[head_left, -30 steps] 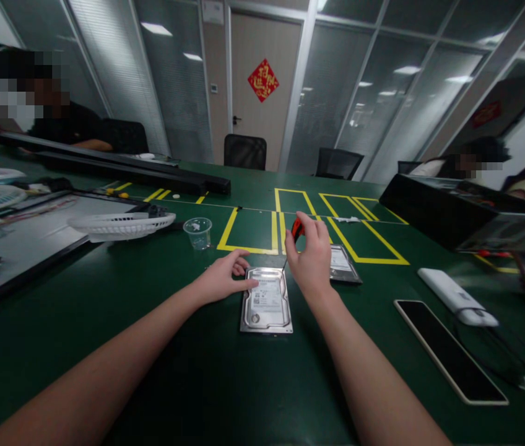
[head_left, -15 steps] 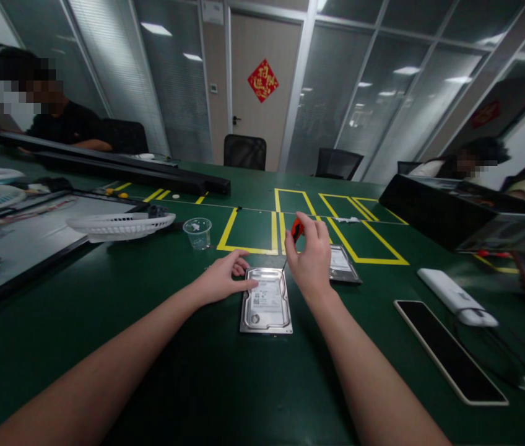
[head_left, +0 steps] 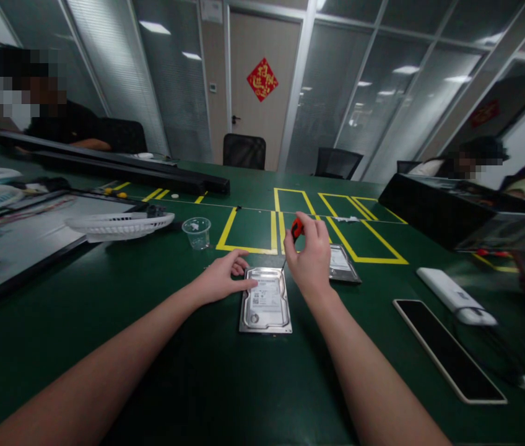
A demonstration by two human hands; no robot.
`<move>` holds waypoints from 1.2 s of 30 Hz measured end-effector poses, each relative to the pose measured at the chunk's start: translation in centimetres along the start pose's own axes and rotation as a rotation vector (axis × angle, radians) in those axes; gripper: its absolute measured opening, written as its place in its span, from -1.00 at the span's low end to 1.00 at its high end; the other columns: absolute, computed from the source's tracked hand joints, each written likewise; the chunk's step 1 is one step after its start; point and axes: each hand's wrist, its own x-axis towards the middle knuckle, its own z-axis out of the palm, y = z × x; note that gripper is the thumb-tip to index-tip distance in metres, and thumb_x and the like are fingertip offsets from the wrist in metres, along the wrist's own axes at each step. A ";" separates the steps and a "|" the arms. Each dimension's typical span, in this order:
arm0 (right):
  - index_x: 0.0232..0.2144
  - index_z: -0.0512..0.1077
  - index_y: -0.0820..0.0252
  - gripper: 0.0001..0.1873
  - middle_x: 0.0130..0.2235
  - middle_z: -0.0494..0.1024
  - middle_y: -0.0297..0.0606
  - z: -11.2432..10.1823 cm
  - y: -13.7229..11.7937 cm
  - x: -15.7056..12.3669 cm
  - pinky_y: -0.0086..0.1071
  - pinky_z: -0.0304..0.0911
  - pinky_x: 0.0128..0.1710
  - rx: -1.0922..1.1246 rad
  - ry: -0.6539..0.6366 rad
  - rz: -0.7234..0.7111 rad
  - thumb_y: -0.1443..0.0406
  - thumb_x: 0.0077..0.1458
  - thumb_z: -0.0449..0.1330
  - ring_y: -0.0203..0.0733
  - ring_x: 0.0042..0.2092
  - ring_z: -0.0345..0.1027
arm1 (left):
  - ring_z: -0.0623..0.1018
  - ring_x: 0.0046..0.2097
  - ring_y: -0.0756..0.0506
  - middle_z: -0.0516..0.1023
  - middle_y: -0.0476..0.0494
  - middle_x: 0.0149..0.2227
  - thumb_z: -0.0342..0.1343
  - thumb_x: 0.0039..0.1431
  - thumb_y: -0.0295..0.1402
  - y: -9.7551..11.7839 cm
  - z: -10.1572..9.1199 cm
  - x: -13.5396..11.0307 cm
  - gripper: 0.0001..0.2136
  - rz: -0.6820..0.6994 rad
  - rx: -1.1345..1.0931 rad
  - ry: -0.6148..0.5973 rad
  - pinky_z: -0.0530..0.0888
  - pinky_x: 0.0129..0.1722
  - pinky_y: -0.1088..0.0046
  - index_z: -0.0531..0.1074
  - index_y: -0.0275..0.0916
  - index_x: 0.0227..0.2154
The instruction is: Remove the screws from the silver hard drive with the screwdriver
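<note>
A silver hard drive (head_left: 269,306) with a white label lies flat on the green table in front of me. My left hand (head_left: 223,277) grips its far left corner, thumb across the label and fingers curled by the edge. Pinched in my right hand (head_left: 311,257) is a screwdriver (head_left: 296,229) with a red and black handle. Its thin shaft slants down to the drive's far right corner; the exact contact of the tip is too small to tell. Partly behind my right hand lies a second hard drive (head_left: 342,263).
A clear plastic cup (head_left: 196,233) and a white fan-like part (head_left: 121,226) stand to the left, near a large grey panel (head_left: 34,238). At right are a phone (head_left: 448,350), a white power bank (head_left: 456,296) with cable and a black case (head_left: 457,214). Two people sit across the table.
</note>
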 end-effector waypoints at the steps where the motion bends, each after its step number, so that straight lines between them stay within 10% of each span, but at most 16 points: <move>1: 0.20 0.40 0.18 -0.58 -0.11 0.50 -0.08 0.0 0.0 0.0 -0.05 0.40 -0.02 0.002 -0.001 -0.010 0.35 0.32 0.14 0.00 -0.07 0.39 | 0.58 -0.06 -0.23 0.60 -0.27 0.01 0.42 0.03 0.02 0.0 0.0 0.0 -0.21 -0.002 0.000 0.000 0.53 0.00 0.13 0.31 -0.25 0.24; 36: 0.25 0.37 0.17 -0.53 -0.09 0.55 -0.07 -0.1 -0.3 0.0 -0.05 0.36 0.00 -0.003 -0.053 -0.014 0.34 0.33 0.12 0.03 -0.03 0.38 | 0.58 -0.05 -0.21 0.60 -0.25 0.02 0.42 0.05 0.01 -0.1 -0.1 0.0 -0.21 0.002 -0.002 -0.006 0.52 0.01 0.14 0.31 -0.23 0.26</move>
